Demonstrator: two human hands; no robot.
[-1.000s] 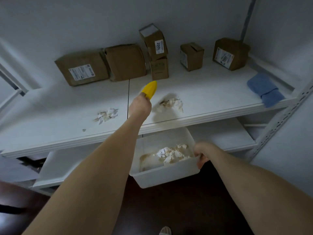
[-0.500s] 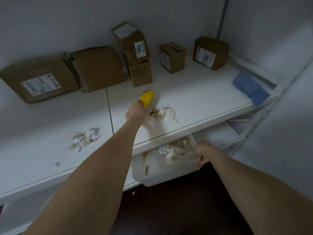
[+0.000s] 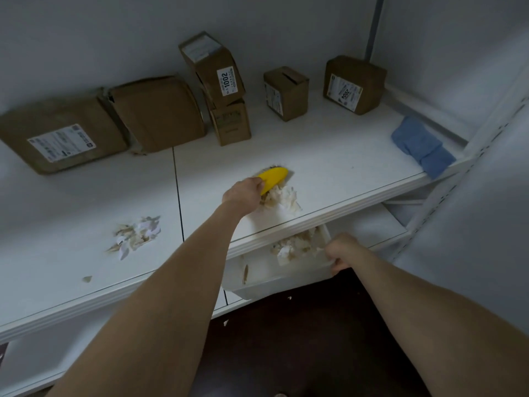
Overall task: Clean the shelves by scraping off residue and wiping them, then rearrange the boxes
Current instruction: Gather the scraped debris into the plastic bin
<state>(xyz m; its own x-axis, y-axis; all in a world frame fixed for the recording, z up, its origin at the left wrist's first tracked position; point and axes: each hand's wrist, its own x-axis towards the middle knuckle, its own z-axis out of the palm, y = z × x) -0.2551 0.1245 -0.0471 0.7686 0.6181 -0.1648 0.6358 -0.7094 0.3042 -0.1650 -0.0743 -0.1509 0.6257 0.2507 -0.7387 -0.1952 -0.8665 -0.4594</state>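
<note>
Residue pile (image 3: pixel 282 200) lies near the front edge of the shelf (image 3: pixel 343 167); the yellow tool (image 3: pixel 272 179), gripped by the left hand (image 3: pixel 243 193), now rests against its far side, lowered from mid-air. The right hand (image 3: pixel 340 252) clasps the rim of the white bin (image 3: pixel 272 279) just below that edge; sweeping the pile in seems next.

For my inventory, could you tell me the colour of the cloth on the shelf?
The cloth is blue, best in head view.

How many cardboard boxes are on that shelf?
6, along the shelf back: labelled box far left, plain box beside it, 1002 box leaning on a small box, slotted box, 2004 box at right.
</note>
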